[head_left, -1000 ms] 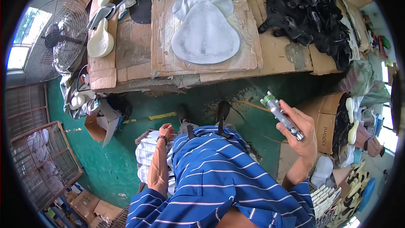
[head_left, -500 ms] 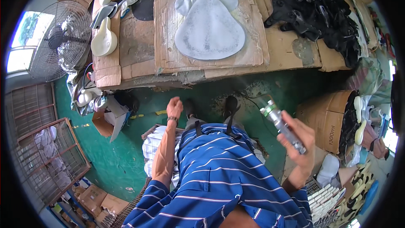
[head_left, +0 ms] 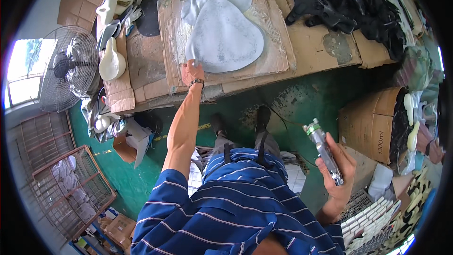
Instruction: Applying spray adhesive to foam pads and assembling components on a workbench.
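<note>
My left hand (head_left: pixel 192 72) reaches out to the cardboard-covered table (head_left: pixel 311 47) and pinches the near left edge of a pale grey, pear-shaped sheet piece (head_left: pixel 222 33) lying flat there. My right hand (head_left: pixel 339 170) is held low at my right side, shut on a silver spray can (head_left: pixel 323 150) with a green collar, nozzle pointing up and away. My blue striped shirt fills the lower middle.
A heap of black moulded pieces (head_left: pixel 349 4) lies at the table's far right. White shoe-shaped forms (head_left: pixel 111 61) rest at its left end. A standing fan (head_left: pixel 66 68) and wire cages (head_left: pixel 71 184) are on the left, a cardboard box (head_left: pixel 373 123) on the right.
My left arm has risen from my lap and stretched forward to the grey piece on the table. My right hand has dropped slightly, still holding the can.
</note>
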`<control>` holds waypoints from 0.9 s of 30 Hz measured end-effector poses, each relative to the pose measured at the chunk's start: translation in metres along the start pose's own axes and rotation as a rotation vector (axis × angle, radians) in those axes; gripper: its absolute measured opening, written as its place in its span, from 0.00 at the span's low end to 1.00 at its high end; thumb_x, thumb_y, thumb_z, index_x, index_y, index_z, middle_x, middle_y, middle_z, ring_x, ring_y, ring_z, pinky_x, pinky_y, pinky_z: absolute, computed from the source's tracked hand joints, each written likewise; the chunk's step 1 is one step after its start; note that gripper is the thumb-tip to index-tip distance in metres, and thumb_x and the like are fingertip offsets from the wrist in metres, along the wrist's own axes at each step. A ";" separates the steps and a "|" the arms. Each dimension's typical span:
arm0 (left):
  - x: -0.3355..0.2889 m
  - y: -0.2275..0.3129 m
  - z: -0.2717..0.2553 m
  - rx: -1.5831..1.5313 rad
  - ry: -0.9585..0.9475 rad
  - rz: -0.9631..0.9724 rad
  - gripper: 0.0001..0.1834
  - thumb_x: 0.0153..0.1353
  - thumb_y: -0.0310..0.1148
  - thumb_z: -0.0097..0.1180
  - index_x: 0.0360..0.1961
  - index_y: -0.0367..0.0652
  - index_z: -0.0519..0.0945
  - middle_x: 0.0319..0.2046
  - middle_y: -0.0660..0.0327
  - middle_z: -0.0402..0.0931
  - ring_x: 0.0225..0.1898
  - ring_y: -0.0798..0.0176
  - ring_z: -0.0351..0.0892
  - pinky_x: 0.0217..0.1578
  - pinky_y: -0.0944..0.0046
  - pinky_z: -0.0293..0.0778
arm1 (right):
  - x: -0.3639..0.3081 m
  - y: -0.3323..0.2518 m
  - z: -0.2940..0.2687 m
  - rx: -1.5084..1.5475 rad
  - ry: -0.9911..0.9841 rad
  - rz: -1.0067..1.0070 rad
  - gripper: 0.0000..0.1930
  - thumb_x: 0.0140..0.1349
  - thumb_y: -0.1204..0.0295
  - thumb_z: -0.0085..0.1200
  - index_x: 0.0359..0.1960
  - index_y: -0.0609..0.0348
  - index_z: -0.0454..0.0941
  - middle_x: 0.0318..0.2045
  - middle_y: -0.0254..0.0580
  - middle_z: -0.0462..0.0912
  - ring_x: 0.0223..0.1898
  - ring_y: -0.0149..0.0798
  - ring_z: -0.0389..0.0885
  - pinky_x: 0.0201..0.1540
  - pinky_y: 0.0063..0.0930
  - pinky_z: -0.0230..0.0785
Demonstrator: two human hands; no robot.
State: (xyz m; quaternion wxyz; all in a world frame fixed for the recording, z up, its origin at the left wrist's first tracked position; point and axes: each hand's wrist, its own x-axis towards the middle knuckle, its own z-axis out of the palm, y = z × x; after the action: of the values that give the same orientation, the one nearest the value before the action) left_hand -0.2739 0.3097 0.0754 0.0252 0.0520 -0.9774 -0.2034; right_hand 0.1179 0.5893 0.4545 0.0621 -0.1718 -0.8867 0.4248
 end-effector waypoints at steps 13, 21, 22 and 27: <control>0.088 0.102 -0.005 -1.959 -0.401 -0.978 0.19 0.66 0.22 0.51 0.58 0.41 0.73 0.51 0.56 0.75 0.49 0.49 0.79 0.60 0.24 0.74 | -0.012 0.020 0.042 0.149 0.045 0.063 0.28 0.66 0.74 0.69 0.67 0.69 0.79 0.38 0.48 0.87 0.36 0.40 0.86 0.40 0.32 0.77; 0.155 0.232 -0.187 -2.397 -0.411 -0.163 0.21 0.46 0.26 0.53 0.45 0.33 0.74 0.50 0.46 0.79 0.53 0.40 0.81 0.62 0.28 0.73 | -0.021 0.019 0.059 0.144 0.025 0.048 0.34 0.58 0.83 0.72 0.68 0.62 0.80 0.42 0.53 0.89 0.37 0.46 0.89 0.42 0.33 0.79; 0.150 0.227 -0.209 -2.471 -0.429 -0.145 0.19 0.46 0.26 0.52 0.44 0.36 0.74 0.47 0.50 0.80 0.50 0.43 0.82 0.58 0.34 0.80 | -0.020 0.018 0.061 0.141 0.005 0.043 0.33 0.58 0.83 0.72 0.68 0.62 0.80 0.42 0.52 0.89 0.37 0.45 0.89 0.42 0.33 0.79; 0.084 0.159 -0.275 -2.421 -0.237 0.374 0.36 0.43 0.28 0.55 0.60 0.31 0.78 0.57 0.48 0.83 0.61 0.42 0.82 0.66 0.36 0.78 | -0.006 0.020 0.080 0.206 -0.082 0.098 0.28 0.62 0.80 0.69 0.65 0.69 0.81 0.38 0.51 0.89 0.36 0.41 0.88 0.42 0.33 0.78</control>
State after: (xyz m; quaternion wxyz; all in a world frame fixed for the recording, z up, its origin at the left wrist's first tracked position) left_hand -0.3523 0.3366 0.3928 -0.0030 -0.1646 -0.1474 -0.9753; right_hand 0.1082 0.5396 0.3888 0.0222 -0.1902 -0.8306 0.5229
